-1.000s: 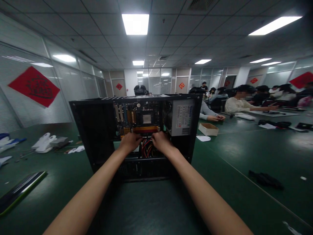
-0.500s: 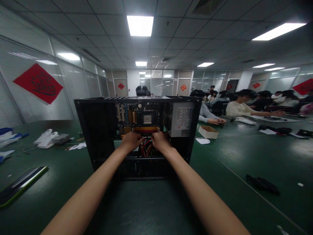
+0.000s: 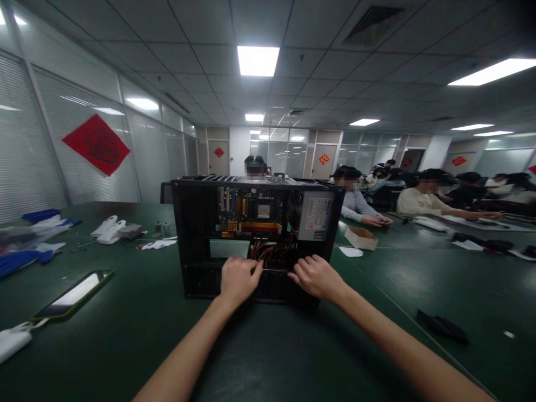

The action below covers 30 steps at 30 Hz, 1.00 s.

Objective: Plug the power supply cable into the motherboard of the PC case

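Fingers of the L hand are partly curled, thumb side toward the lower rail of the PC case. R hand is looser, fingers bent by the same rail, thumb a bit apart. Tips partly hidden on both, so can't tell if either has hold of anything.

Case stands upright on the green table, dead ahead at 12 o'clock, open side facing the wearer. From case centre: L hand approx 7 o'clock, R hand approx 4, mobo at 12, PSU approx 2. Loose wires bunch near centre, just above the L thumb.

Main risk, IMO: snagging. Wires hang loose v. close to the L hand, so a quick pull could yank a lead or strain a plug. Rail edge might nick skin if pressed hard. Uneven push at 7 vs 4 could prob. twist or slide the case, esp. w/ nothing seen bracing it. Poor light inside = easy to misjudge a connector. Phone at 8 o'clock looks well clear.
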{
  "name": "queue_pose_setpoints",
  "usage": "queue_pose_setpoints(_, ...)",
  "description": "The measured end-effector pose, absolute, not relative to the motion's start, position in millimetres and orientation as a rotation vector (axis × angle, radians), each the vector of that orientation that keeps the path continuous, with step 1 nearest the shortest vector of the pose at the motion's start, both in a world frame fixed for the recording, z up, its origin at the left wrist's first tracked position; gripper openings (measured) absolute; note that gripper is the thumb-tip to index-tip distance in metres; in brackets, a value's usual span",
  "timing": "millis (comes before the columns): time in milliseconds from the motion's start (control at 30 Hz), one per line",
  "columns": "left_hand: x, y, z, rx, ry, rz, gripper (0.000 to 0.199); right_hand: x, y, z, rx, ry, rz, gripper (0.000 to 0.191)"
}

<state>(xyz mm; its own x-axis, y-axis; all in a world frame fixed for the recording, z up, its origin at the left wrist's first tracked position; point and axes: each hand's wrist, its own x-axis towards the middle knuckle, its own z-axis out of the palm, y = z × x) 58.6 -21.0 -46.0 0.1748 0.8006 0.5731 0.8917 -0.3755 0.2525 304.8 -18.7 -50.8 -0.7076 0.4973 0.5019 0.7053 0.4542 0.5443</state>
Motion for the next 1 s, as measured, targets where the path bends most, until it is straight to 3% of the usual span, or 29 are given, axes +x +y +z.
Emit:
queue_pose_setpoints(100, 76, -38, -57, -2.149, -1.689, -1.068, 0.042, 320, -30, -56, -0.997, -2.46, -1.204, 0.031)
queue_pose_setpoints(400, 75, -30, -60, -2.046, -1.711, -1.103, 0.042, 288, -35, -61, -1.429, -2.228, -0.971, 0.035)
queue_pose_setpoints(1000, 67, -25, -41, -1.966, -2.032, -1.038, 0.048, 256, -71, -66, -1.449, -2.149, -1.15, 0.027)
